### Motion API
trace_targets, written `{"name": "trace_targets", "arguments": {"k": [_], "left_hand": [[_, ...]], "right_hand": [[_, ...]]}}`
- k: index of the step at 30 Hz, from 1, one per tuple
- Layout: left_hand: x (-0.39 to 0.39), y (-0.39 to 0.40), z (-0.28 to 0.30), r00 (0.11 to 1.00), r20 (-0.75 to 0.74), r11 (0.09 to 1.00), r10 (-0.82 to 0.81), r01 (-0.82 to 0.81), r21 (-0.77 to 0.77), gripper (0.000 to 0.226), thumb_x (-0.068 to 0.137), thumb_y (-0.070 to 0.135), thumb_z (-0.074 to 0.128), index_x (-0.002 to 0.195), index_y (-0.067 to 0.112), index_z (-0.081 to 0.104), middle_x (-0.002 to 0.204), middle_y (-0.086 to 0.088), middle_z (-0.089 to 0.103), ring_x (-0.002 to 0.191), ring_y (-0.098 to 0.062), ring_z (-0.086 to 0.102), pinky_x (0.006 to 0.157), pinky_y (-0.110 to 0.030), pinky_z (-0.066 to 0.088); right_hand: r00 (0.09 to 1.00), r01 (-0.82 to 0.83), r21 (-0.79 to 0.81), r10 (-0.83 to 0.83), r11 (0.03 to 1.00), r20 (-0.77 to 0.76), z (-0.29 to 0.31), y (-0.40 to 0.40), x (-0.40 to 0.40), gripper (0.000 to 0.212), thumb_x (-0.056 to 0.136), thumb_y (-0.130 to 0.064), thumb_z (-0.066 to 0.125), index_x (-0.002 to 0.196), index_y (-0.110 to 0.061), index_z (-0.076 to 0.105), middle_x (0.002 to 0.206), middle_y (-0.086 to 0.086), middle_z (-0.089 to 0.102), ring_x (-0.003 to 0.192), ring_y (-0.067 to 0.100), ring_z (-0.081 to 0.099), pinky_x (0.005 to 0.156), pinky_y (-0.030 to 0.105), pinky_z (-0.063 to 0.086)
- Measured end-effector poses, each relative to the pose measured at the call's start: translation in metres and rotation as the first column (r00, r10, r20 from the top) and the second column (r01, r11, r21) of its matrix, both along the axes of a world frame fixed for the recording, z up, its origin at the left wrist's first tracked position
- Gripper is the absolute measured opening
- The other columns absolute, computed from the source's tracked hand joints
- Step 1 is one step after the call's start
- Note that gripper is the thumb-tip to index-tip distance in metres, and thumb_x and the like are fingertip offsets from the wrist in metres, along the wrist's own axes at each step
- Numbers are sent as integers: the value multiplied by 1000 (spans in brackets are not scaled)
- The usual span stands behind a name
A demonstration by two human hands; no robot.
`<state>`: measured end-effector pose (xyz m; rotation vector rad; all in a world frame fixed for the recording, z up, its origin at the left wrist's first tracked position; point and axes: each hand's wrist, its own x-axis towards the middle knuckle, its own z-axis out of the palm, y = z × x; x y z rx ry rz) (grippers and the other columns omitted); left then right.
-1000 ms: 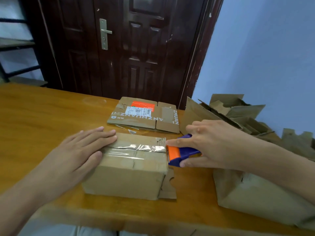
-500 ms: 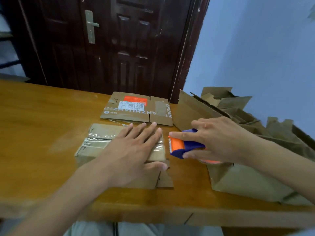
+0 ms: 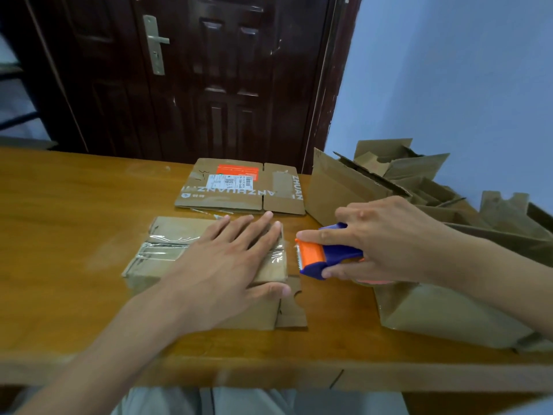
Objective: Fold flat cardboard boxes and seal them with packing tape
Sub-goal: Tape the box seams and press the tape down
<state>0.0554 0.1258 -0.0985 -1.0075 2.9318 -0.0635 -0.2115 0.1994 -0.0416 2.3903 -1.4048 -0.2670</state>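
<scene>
Cardboard box (image 3: 167, 250) lies on the tabletop (image 3: 59, 223), directly under the left hand (image 3: 221, 265), whose fingers (image 3: 254, 232) are spread flat on the tape strip (image 3: 158, 250). Right hand (image 3: 386, 241) is clenched around the tape dispenser (image 3: 320, 256), just beyond the left fingertips. Recommendation: press firmly along the seam, smoothing wrinkles outward.

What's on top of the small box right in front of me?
Clear tape runs across the top of the box, and the left hand lies flat over its right part. The seam and tape under the palm are hidden.
</scene>
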Motion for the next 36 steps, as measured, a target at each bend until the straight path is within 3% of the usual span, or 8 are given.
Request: {"name": "trace_targets", "arguments": {"k": [3,8,16,19,24,32,34,36], "left_hand": [[0,-1,-1,1000,-7,1000,-3,3,-6,102,80,92,-5,163,34,-22,173,11,-22,160,-12,-15,132,-42,-1],[-1,-2,-3,1000,-15,1000,-3,3,-5,102,82,92,-5,164,32,-20,173,9,-21,161,-14,-15,132,-43,-3],[-1,-3,-4,1000,-4,1000,-5,5,6,102,85,90,-1,165,28,-18,174,8,-18,162,-16,-12,132,-44,-3],[-2,-1,-4,1000,-24,1000,9,-9,-7,101,88,89,3,166,27,-14,175,7,-15,162,-18,-9,132,-44,-2],[-2,-2,-7,998,-60,1000,8,-8,-5,108,79,90,-5,167,27,-10,176,5,-11,162,-20,-6,132,-46,1],[-8,-1,-4,997,-69,999,35,-36,-13,100,92,86,15,167,25,-12,175,4,-15,162,-21,-10,132,-47,-2],[-9,0,-4,997,-65,999,38,-39,-12,102,92,85,20,167,24,-12,175,1,-15,162,-23,-10,132,-49,-1],[-11,-1,-6,998,-55,999,42,-44,-26,105,93,83,31,166,22,-15,175,0,-17,162,-25,-10,131,-50,0]], "right_hand": [[1000,29,56,-28,998,-11,0,-6,16,77,91,-86,13,160,-53,4,115,-8,60,88,7,46,66,25,41],[996,28,17,-26,999,-88,11,-15,44,75,95,-82,24,160,-46,25,96,-11,52,79,9,41,56,23,23],[937,9,41,6,999,-349,-24,-16,66,57,98,-69,49,117,-18,65,91,3,64,73,18,56,64,33,45],[960,148,-33,-151,989,-238,-51,-13,63,60,98,-69,48,129,-19,59,105,8,63,84,21,54,71,35,45],[806,571,-275,-592,774,8,-92,-22,64,74,106,-59,33,166,-24,7,117,15,46,101,29,44,83,41,39],[697,696,-130,-620,706,361,-130,-18,85,62,108,-42,37,165,-33,15,152,13,44,138,32,39,114,47,33],[570,684,-81,-463,725,679,-121,-2,90,52,110,-42,31,162,-35,31,161,-1,42,149,17,34,125,44,29],[98,555,143,-235,820,967,-105,10,104,53,108,-50,29,159,-40,36,161,-22,39,147,-6,32,123,32,33]]}}
